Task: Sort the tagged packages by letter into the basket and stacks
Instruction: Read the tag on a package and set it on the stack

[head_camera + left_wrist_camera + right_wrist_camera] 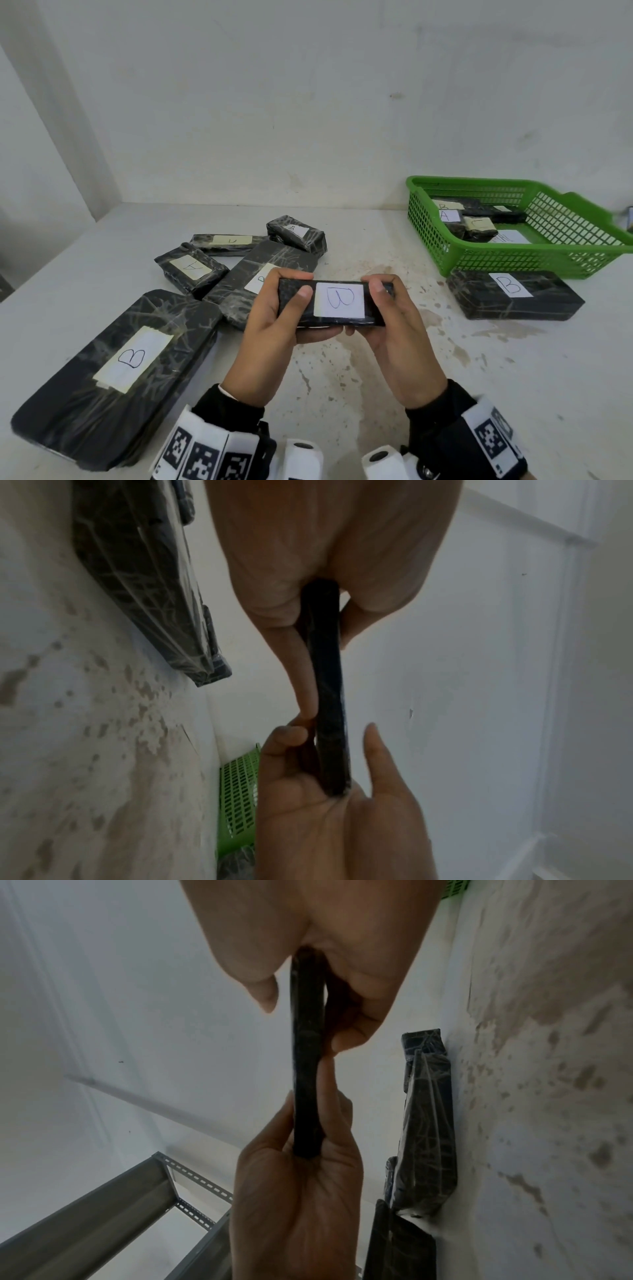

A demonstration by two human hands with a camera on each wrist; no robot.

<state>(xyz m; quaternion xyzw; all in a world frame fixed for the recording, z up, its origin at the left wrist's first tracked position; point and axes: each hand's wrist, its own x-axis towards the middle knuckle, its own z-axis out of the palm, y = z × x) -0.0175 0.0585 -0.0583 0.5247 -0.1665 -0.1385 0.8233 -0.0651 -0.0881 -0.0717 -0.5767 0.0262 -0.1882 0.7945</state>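
Head view: a flat black plastic-wrapped package with a white label marked B (337,303) is held above the stained white table (342,377), pinched at its ends by the left hand (274,318) and the right hand (390,322), thumbs laid on top, fingers curled beneath. The underside of the package is hidden. A large black wrapped package marked B (116,373) lies near left. Behind the hands, a long black wrapped package (263,277) is partly covered, its label cut off. A black wrapped package marked A (190,269) lies beside it. The green plastic lattice basket (513,253) at far right holds several labelled packages; not all letters can be read. In front of it lies a black wrapped block marked B (513,294).

Left wrist view: the held package is seen edge-on, its label not visible.

Right wrist view: the same edge is seen; a grey metal shelf frame (154,1191) is cut off below.
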